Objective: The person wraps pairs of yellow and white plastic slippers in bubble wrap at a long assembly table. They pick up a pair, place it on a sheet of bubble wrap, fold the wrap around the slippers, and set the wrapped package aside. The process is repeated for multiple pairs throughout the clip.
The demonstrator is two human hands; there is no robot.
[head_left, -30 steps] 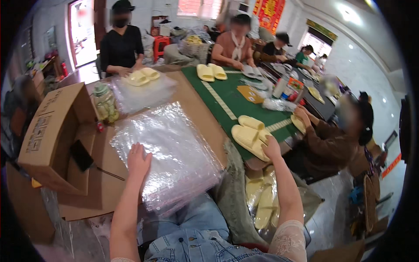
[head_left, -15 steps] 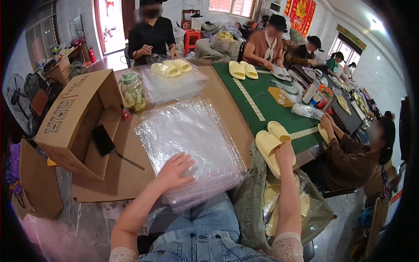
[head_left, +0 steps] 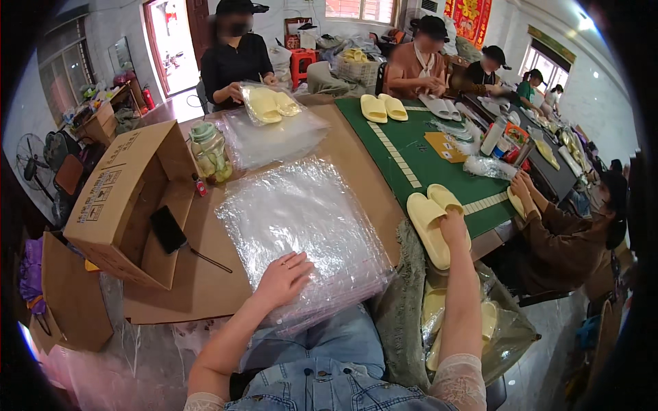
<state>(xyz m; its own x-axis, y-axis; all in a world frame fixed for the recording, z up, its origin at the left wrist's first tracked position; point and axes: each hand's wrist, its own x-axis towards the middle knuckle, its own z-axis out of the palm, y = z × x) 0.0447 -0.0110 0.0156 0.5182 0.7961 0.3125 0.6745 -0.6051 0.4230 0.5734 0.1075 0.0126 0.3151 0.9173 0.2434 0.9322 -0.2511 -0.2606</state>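
My left hand (head_left: 284, 279) lies flat, fingers stretched out, on a stack of clear plastic bags (head_left: 308, 212) at the table's near edge. To the right, my right hand (head_left: 454, 227) grips a pair of pale yellow slippers (head_left: 426, 218) at the inner sides, where the two meet. Their toes point away from me, over the near edge of the green mat (head_left: 384, 154); my fingertips are partly hidden between them. Below my right forearm, an open sack (head_left: 508, 329) holds several more yellow slippers (head_left: 488, 320), some in clear plastic.
Left of the bags stand an open cardboard box (head_left: 113, 198) with a phone (head_left: 166, 231) on a strap, a glass jar (head_left: 211, 154) and a small red bottle (head_left: 199, 185). Across the table a person holds bagged yellow slippers (head_left: 264, 103). More people work along the right side.
My left hand has slid slightly right over the bags, its fingers closer together. The slippers stay in my right hand. The person across has lifted slippers in a clear bag.
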